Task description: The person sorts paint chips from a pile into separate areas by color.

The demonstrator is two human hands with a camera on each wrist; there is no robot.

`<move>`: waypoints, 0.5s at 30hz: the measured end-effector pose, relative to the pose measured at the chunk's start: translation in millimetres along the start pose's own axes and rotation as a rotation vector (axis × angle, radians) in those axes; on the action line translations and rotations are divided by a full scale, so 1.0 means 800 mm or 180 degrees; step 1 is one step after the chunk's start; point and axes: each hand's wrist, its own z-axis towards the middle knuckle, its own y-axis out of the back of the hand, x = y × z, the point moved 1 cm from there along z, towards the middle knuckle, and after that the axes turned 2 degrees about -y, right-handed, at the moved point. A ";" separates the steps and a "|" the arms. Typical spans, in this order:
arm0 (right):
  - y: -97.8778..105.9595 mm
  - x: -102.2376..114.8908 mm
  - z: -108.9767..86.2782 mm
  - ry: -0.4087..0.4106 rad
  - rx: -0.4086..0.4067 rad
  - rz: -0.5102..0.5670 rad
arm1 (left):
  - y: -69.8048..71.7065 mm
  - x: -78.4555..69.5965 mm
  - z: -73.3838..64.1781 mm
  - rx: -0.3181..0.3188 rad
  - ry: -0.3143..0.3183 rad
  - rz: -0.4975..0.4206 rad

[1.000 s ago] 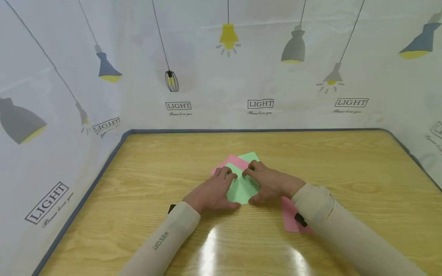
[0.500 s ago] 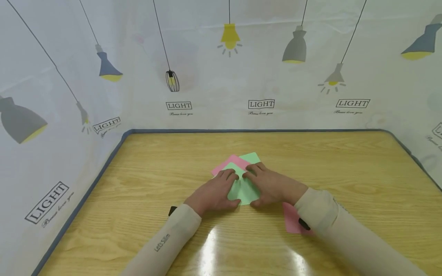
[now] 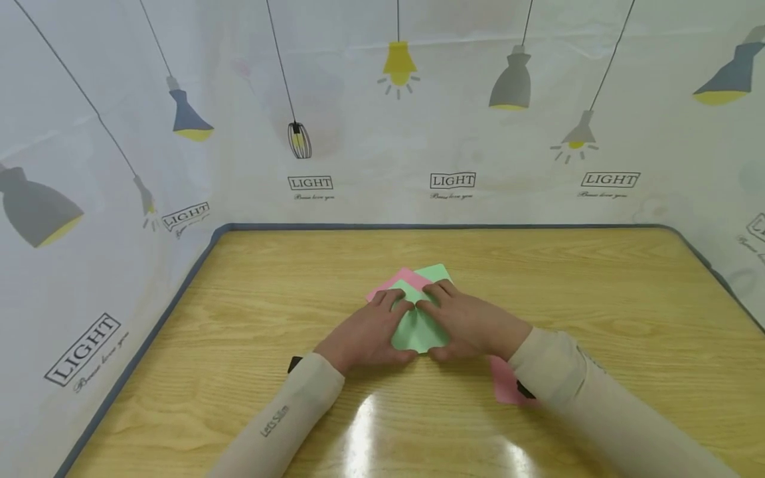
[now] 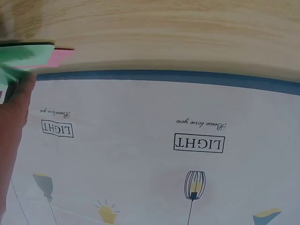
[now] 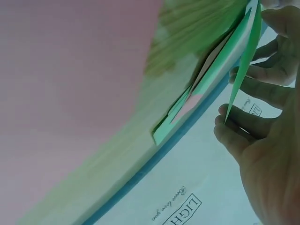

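My left hand [image 3: 367, 334] and right hand [image 3: 475, 324] grip opposite sides of a pale-green four-sided paper sheet [image 3: 418, 334], between them just below the frame's centre, neither clearly nearer, its far corner pointing up-frame.

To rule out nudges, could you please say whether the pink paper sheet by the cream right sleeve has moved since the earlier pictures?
No: the pink paper sheet shows no visible shift either way against the far blue border strip.

A lamp-printed white backdrop [image 3: 370, 153] rises behind the wooden tabletop [image 3: 269, 279].
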 end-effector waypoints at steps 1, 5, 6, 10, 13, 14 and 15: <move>0.002 0.002 0.000 0.0034 -0.0056 -0.0018 | 0.001 0.000 -0.002 -0.0018 -0.0015 0.0034; 0.007 0.009 0.003 0.0019 -0.0023 0.0015 | 0.002 0.001 -0.008 -0.0077 -0.0084 0.0085; 0.007 0.011 0.004 0.0005 -0.0003 0.0042 | 0.002 0.001 -0.010 -0.0083 -0.0094 0.0075; 0.008 0.018 0.007 -0.0055 0.0102 0.0162 | 0.004 0.004 -0.020 -0.0068 -0.0028 -0.0021; 0.010 0.026 0.011 -0.0044 0.0145 0.0273 | 0.012 0.004 -0.032 -0.0052 0.0049 -0.0118; 0.011 0.030 0.012 -0.0020 0.0139 0.0301 | 0.016 0.004 -0.037 -0.0053 0.0063 -0.0139; 0.012 0.034 0.013 -0.0001 0.0141 0.0313 | 0.020 0.004 -0.043 -0.0056 0.0068 -0.0149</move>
